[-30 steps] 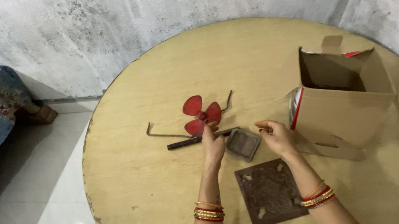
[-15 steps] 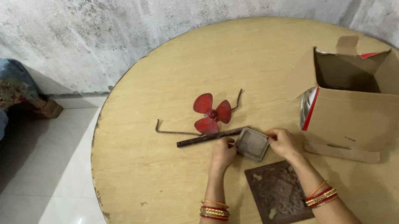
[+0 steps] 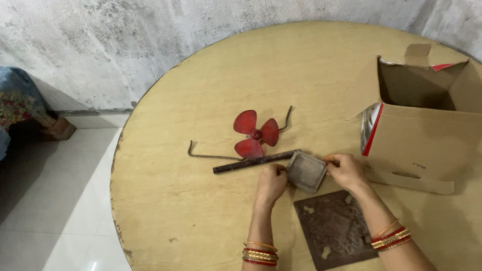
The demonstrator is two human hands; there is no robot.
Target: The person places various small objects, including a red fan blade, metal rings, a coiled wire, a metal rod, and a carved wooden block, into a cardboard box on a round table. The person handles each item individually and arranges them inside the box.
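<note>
On the round surface (image 3: 204,225), the small square tray (image 3: 306,171) sits between the left hand (image 3: 271,183) and right hand (image 3: 345,168). The flat plate (image 3: 336,229) lies just before it, the rod (image 3: 252,163) just behind-left. The fan blade (image 3: 255,134) and bent wire (image 3: 209,155) lie behind the rod. The open box (image 3: 425,119) stands to the right.

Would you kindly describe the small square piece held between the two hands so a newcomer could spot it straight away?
On the round wooden table, look left of the open cardboard box and just below the dark metal rod. There the left hand and right hand grip a small square frame. It is grey and rimmed, smaller than the flat brown plate nearer the person.
</note>
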